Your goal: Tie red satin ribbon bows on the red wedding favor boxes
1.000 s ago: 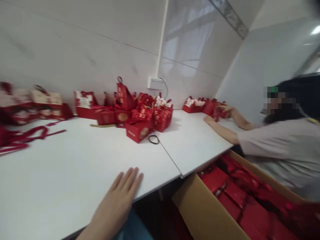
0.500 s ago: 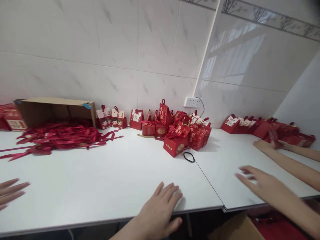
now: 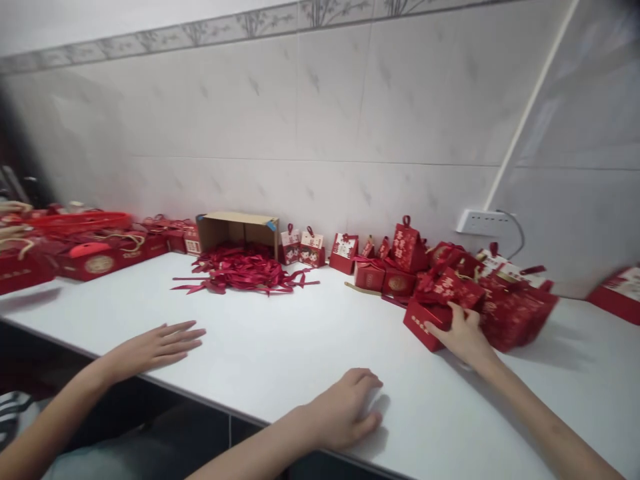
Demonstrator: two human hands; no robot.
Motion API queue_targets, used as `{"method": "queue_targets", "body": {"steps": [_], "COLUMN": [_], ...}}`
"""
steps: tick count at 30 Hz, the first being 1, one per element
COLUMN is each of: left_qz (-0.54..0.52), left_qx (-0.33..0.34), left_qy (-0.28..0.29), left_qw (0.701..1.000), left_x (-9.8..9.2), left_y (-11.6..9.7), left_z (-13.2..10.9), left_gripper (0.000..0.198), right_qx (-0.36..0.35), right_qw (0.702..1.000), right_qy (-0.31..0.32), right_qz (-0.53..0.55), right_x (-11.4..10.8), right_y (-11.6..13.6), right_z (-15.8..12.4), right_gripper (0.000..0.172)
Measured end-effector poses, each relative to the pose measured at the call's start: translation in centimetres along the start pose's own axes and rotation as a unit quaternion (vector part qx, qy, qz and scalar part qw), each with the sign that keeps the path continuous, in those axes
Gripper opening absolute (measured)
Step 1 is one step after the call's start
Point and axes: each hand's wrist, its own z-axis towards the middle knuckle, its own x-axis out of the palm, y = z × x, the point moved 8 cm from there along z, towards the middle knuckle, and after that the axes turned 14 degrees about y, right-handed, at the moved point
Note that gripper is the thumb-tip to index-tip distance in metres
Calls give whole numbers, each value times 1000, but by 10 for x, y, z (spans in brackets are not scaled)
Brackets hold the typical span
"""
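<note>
My left hand (image 3: 347,407) hovers low over or rests on the white table (image 3: 280,353), palm down. Nothing is in it; the fingers are slightly bent and the thumb stands apart. On the right, my right hand (image 3: 470,341) has its thumb and fingers on a red gift box (image 3: 423,325) with gold print. That box sits at the front of a cluster of red boxes. Beside it, a group of red gift bags (image 3: 520,310) with ribbon loops looks blurred. Behind the hand, a red peaked box (image 3: 407,247) stands upright on another box.
A co-worker's hand (image 3: 160,347) lies flat over the table at left. Dark red ribbons (image 3: 245,270) spill from an open cardboard box (image 3: 213,233). More red boxes (image 3: 115,260) and a red basket (image 3: 83,221) stand far left. A power strip (image 3: 483,222) is on the tiled wall.
The view has turned left, bringing more boxes into sight. My right hand has moved from above the table onto the red gift box. My left hand stays near the table's front.
</note>
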Motion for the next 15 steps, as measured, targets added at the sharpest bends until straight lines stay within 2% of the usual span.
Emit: {"method": "queue_targets", "body": {"steps": [3,5,6,8,10,12,15], "left_qz": [-60,-116,-144,-208,-297,-342,-365], "left_qx": [-18,-15,-11,-15,-34,-36,22], "left_qy": [-34,-91,-144,-273,-370,-384,-339], "left_qw": [997,989,979,939,880,857,866], "left_x": [-10,-24,-34,-58,-72,-77,-79], "left_y": [18,33,41,63,87,99,94], "left_z": [20,38,46,56,60,68,76], "left_gripper": [52,61,65,70,74,74,72], "right_qx": [-48,-116,-152,-204,-222,-235,-257], "right_qw": [997,988,980,965,960,959,954], "right_qy": [-30,-72,-96,-130,-122,-97,-61], "right_qz": [44,73,86,103,115,123,145], "right_x": [3,5,8,20,41,60,71], "right_y": [24,53,68,93,106,111,108], "right_z": [0,-7,-12,-20,-24,-27,-33], "right_gripper": [89,89,90,90,86,83,86]}}
